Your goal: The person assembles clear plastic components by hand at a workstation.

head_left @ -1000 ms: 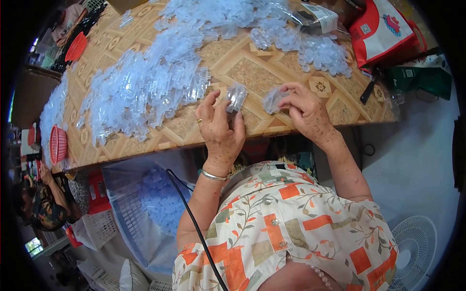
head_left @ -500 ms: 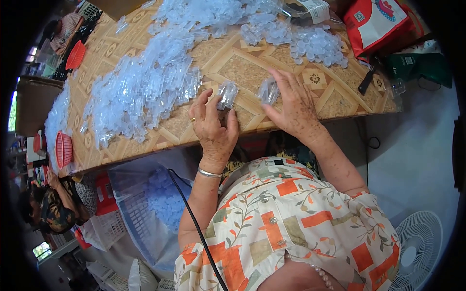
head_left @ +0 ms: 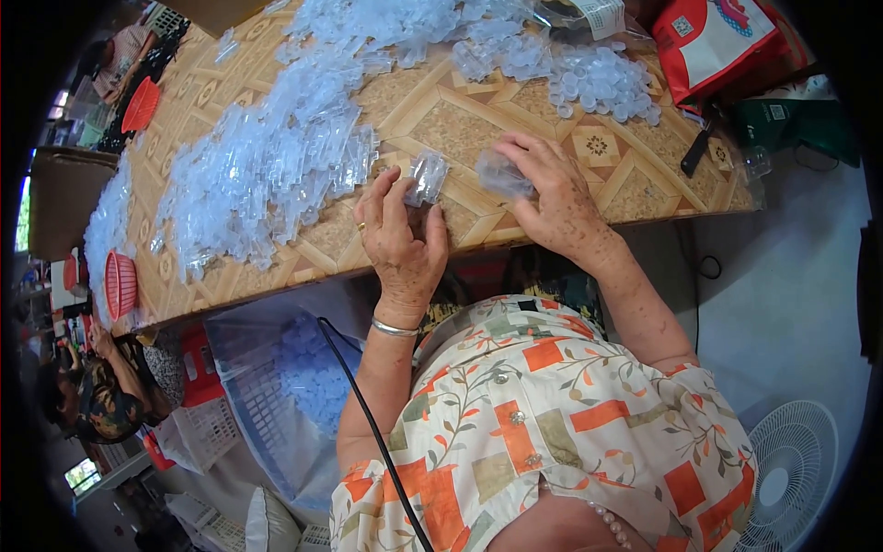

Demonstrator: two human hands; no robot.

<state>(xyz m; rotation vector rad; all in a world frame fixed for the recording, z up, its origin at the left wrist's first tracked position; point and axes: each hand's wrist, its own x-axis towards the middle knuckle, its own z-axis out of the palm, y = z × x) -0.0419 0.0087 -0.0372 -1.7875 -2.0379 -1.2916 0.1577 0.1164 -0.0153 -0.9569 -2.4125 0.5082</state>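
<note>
My left hand [head_left: 402,244], with a ring and a bracelet, rests at the table's near edge. Its bent fingers and thumb hold a few short clear plastic tubes [head_left: 427,178] lying side by side. To the right, my right hand [head_left: 563,204] curls its fingers and thumb round clear plastic pieces [head_left: 502,174], blurred by motion; their exact shape is unclear. Left of my left hand spreads a large heap of clear plastic tubes [head_left: 267,170]. Beyond my right hand lies a pile of small round clear caps [head_left: 602,85].
The patterned tabletop [head_left: 441,115] carries red baskets [head_left: 120,283], a black-handled tool [head_left: 696,152] and a red-and-white bag [head_left: 722,46]. Below stands a lined blue crate [head_left: 276,396] of clear pieces. A black cable [head_left: 372,428] crosses by my left arm. A fan [head_left: 782,483] stands lower right. Other people sit at left.
My right hand's fingers have shifted slightly left, and the clear pieces in them have moved left and turned. My left hand has barely moved, still with its tubes.
</note>
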